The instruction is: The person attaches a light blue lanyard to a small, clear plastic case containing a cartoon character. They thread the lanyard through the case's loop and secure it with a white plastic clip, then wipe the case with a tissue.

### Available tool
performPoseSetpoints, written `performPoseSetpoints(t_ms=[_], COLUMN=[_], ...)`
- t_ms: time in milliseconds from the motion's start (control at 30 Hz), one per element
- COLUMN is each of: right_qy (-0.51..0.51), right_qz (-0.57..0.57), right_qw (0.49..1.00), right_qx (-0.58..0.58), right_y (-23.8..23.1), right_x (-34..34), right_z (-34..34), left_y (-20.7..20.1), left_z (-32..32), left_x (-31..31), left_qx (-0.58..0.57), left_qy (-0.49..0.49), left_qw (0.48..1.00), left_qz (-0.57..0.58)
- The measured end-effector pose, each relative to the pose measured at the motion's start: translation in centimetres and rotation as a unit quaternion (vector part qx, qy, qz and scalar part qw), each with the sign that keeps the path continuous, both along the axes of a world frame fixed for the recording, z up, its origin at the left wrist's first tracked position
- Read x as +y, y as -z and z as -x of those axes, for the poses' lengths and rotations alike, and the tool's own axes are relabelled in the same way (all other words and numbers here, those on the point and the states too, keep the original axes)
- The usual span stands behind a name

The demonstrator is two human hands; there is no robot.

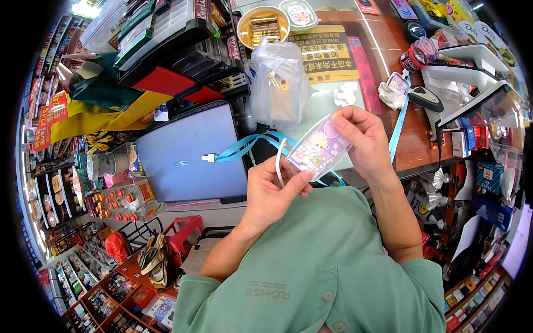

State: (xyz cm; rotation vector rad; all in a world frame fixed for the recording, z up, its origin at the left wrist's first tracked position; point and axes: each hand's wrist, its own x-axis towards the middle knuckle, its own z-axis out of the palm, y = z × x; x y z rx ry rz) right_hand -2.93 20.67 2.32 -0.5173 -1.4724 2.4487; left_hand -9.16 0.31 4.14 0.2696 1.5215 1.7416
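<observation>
Both hands hold a purple card holder (pixel 316 150) with a clear edge and a cartoon picture, tilted above the counter's front edge. My left hand (pixel 272 188) is closed on its lower left part, thumb on the front. Pinching its upper right corner is my right hand (pixel 363 141). A white loop (pixel 279 162) stands up at my left fingers; whether it joins the holder I cannot tell. Behind my left hand a light-blue lanyard (pixel 239 149) runs onto a closed blue-grey laptop (pixel 189 161), ending in a white clip (pixel 207 158).
Beyond my hands stand a white plastic bag (pixel 277 89) and a round tub (pixel 242 30) of wrapped sticks. Crumpled tissue (pixel 346 93) lies on the counter. To the right are another card holder (pixel 398 83) with a blue strap and a handheld scanner (pixel 426 99). Racks crowd the left.
</observation>
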Motion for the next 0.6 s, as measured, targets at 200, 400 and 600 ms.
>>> performPoseSetpoints(t_ms=[200,400,600], right_qy=[-0.034,-0.081,-0.126], right_qz=[-0.043,-0.087,-0.089], right_qw=[0.998,0.993,0.988], right_qx=[-0.005,0.010,-0.007], right_y=[-0.2,-0.4,-0.5], right_x=[0.9,1.4,0.9], right_z=[-1.0,-1.4,-1.1], left_y=[0.4,0.0,-0.5], left_z=[0.8,2.3,2.8], left_x=[-0.3,-1.3,-0.9], left_qx=[-0.012,0.034,0.063], left_qy=[0.048,0.094,0.139], left_qw=[0.999,0.992,0.985], left_qz=[-0.019,0.076,0.078])
